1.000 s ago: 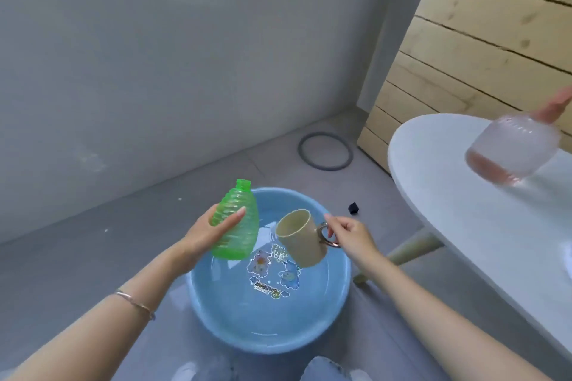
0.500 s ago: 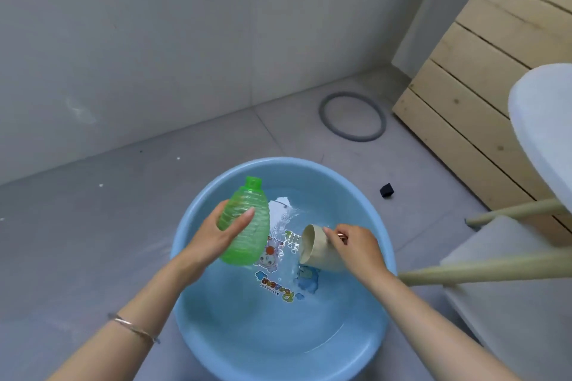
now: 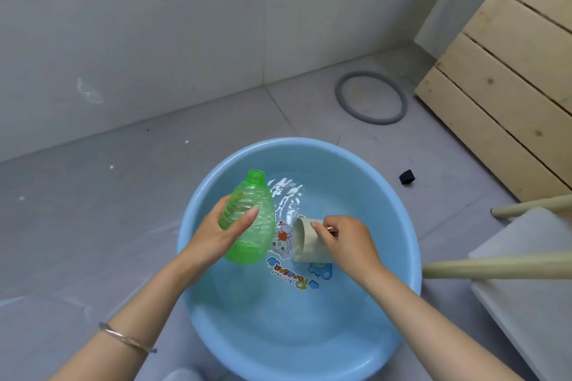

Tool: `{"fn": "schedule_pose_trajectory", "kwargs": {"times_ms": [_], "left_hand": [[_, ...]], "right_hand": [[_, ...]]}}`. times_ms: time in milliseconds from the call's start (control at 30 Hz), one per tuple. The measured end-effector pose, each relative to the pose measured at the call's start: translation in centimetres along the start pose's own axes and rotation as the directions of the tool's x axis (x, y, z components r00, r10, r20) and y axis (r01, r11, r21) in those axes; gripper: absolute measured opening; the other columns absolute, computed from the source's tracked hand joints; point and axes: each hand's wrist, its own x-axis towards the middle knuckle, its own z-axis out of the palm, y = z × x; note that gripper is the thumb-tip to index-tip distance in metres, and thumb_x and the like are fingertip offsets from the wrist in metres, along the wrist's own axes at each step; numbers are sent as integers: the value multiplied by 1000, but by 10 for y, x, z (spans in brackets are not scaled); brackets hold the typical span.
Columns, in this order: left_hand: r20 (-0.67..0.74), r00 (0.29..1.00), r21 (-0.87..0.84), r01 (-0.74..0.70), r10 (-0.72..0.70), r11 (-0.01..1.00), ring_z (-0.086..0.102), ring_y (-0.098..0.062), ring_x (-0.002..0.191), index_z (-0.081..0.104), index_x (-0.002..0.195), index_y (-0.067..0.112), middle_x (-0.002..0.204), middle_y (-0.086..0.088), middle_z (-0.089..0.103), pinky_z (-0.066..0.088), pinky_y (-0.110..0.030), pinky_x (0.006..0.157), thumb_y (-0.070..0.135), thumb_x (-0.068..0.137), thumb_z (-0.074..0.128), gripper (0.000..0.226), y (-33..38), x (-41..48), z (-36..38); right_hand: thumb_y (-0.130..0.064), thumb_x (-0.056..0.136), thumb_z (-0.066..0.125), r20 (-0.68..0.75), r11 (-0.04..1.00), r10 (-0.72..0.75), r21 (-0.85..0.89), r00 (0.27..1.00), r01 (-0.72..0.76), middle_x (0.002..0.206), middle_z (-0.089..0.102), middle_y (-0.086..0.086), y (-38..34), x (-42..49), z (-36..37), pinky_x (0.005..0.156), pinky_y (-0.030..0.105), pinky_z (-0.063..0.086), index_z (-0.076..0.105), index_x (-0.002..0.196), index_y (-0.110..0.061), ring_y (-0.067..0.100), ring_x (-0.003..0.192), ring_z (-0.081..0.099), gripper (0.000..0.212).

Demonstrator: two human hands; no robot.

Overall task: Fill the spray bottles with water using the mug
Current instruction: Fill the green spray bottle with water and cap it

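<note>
Resting on grey tiled floor (image 3: pixel 93 195): basin (image 3: pixel 402 226) | left grip (image 3: pixel 213 238) clamps bottle (image 3: pixel 250 226) | right (image 3: pixel 346 244) clamps mug (image 3: pixel 306 241)

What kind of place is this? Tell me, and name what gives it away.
Probably a bare utility or wash corner indoors: grey tiled floor meeting a plain tiled wall, a blue water basin set on the floor, and unfinished wooden planks at the side.

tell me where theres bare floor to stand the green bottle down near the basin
Open floor lies left of the blue basin, up to the wall. A smaller patch sits behind it, between its rim and the grey ring. The right is crowded: black block, wooden legs. Both hands work over the basin.
</note>
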Motion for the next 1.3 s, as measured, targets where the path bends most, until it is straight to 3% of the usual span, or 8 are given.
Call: {"fn": "schedule_pose_trajectory", "kwargs": {"times_ms": [200, 400, 633, 767, 867, 1000, 1100, 1300], "left_hand": [[16, 999, -8, -36, 36, 999, 69, -8, 100, 61, 117, 32, 107, 9, 73, 52, -28, 88, 72, 56, 65, 73, 2, 1, -4], [50, 996, 43, -80, 77, 996, 68, -2, 89, 55, 112, 31, 97, 16, 72, 51, -13, 71, 60, 47, 78, 74, 6, -3, -3], [160, 975, 298, -196, 154, 934, 50, 11, 117, 44, 125, 47, 126, 26, 53, 36, -2, 92, 59, 45, 86, 91, -1, -5, 7], [184, 969, 364, -225, 168, 904, 48, 11, 118, 47, 128, 40, 127, 25, 54, 32, 2, 92, 67, 43, 81, 95, -5, -5, 13], [220, 957, 396, -264, 188, 880, 49, 9, 118, 46, 122, 42, 124, 27, 54, 34, -5, 96, 69, 46, 80, 87, -6, -7, 15], [242, 951, 443, -286, 193, 850, 47, 9, 119, 45, 121, 47, 124, 34, 51, 36, -12, 98, 71, 48, 78, 84, -6, -10, 16], [245, 949, 460, -295, 199, 837, 45, 12, 120, 43, 121, 50, 124, 36, 49, 34, -8, 97, 73, 49, 77, 83, -7, -11, 17], [226, 951, 468, -296, 211, 832, 45, 12, 119, 42, 120, 53, 123, 38, 48, 35, -9, 97, 83, 44, 73, 88, -8, -10, 21]], "right_hand": [[-29, 94, 56, -8, 865, 234, 459, 972, -204, 50, 23, -9, 11, -12, -21, 47, 20, 17, 37, 56, -6, 7, 48, 21, 48], [-28, 91, 61, -72, 688, 324, 702, 943, -183, 66, 24, 8, 11, -29, -47, 56, 28, 20, 39, 63, -11, 15, 60, 24, 40], [-54, 64, 69, -147, 653, 312, 751, 939, -100, 68, 29, 10, 0, -47, -87, 61, 33, 22, 41, 66, 8, 22, 68, 25, 68], [-48, 71, 74, -164, 674, 299, 734, 940, -87, 69, 31, 11, -7, -52, -101, 61, 30, 24, 50, 51, -15, 20, 67, 27, 45], [-52, 66, 71, -157, 687, 262, 723, 952, -70, 68, 32, 11, -12, -54, -107, 62, 25, 29, 51, 53, -15, 17, 67, 31, 45], [-27, 77, 71, -186, 675, 251, 737, 950, -34, 60, 34, 9, -18, -55, -111, 55, 8, 35, 44, 60, 6, 7, 52, 41, 46], [-10, 84, 65, -188, 696, 227, 718, 956, -24, 44, 44, -9, -24, -54, -113, 55, 4, 37, 49, 62, 8, -3, 45, 49, 32], [-11, 82, 68, -223, 753, 193, 657, 956, 1, 41, 50, -11, -31, -56, -119, 56, 4, 39, 49, 52, -3, -2, 47, 51, 36]]}}
